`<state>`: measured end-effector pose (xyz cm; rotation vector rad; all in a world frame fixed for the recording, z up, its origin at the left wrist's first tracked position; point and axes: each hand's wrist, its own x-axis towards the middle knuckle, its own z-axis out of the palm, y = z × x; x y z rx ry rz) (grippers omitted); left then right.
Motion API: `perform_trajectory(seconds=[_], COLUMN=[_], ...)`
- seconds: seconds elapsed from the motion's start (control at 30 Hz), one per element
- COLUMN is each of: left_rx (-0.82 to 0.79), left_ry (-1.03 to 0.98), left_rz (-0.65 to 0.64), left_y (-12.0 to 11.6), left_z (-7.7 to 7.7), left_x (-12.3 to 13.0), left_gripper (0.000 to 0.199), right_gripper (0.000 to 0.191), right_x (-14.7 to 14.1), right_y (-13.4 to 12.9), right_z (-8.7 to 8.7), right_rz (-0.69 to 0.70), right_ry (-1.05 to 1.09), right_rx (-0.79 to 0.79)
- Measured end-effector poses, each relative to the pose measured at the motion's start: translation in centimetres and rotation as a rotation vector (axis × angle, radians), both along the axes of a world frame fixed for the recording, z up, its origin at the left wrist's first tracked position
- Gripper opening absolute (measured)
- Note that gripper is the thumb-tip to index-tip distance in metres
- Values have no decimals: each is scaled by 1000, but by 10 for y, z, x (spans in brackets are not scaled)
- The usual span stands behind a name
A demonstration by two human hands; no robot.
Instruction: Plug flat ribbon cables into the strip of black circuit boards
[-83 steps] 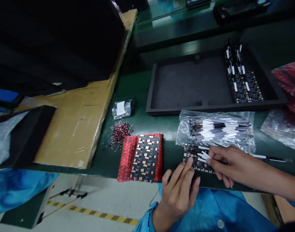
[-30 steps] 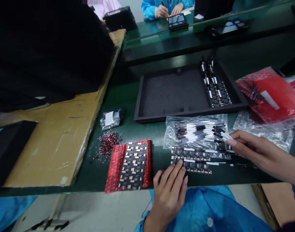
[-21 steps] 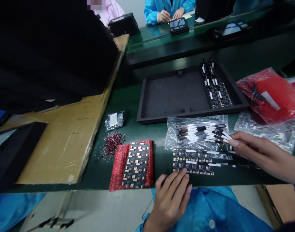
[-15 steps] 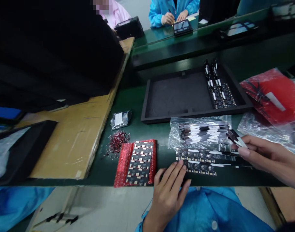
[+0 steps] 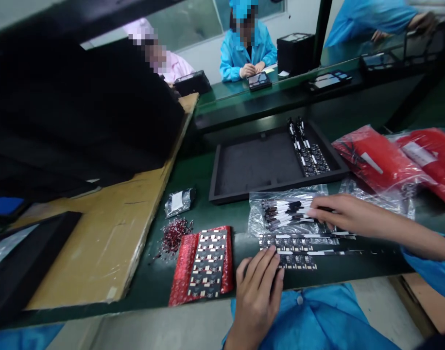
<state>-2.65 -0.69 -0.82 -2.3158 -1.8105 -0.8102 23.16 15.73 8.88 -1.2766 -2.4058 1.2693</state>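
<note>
My left hand lies with fingers stretched out, their tips on the left end of the lower row of small circuit boards. Just above is a second row of circuit boards; thin black-and-white strips run rightward from both rows. On a clear plastic bag lies a pile of black-and-white flat cables. My right hand reaches in from the right, thumb and fingers pinched at the white right-hand ends of these cables. How many it grips is hidden.
A black tray holds circuit boards with cables. Left are a board panel on red bubble wrap, loose small red-and-white parts, a silvery packet and cardboard. Red bags lie right. Co-workers sit opposite.
My right hand has moved left with the flat cable it held, onto the pile on the bag. My left hand stays at the boards. The view has tilted up.
</note>
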Motion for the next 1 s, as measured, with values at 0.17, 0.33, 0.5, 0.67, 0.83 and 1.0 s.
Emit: perform_trajectory(seconds=[0.17, 0.33, 0.5, 0.67, 0.83, 1.0], left_rx=[-36, -17, -110, -114, -49, -25], left_ry=[-280, -310, -348, -375, -322, -186], left_rz=[147, 213, 166, 232, 225, 148], left_y=[15, 34, 53, 59, 44, 21], left_z=[17, 25, 31, 38, 29, 9], left_x=[5, 7, 5, 7, 12, 6], left_gripper=[30, 31, 41, 37, 35, 32], right_gripper=[44, 37, 27, 30, 28, 25], right_x=[-37, -51, -58, -58, -61, -70], right_y=[9, 19, 17, 21, 28, 23], right_z=[4, -7, -11, -10, -15, -26], right_rz=[247, 302, 374, 369, 281, 263], right_ry=[6, -53, -70, -75, -101, -143], right_rx=[74, 136, 222, 261, 332, 414])
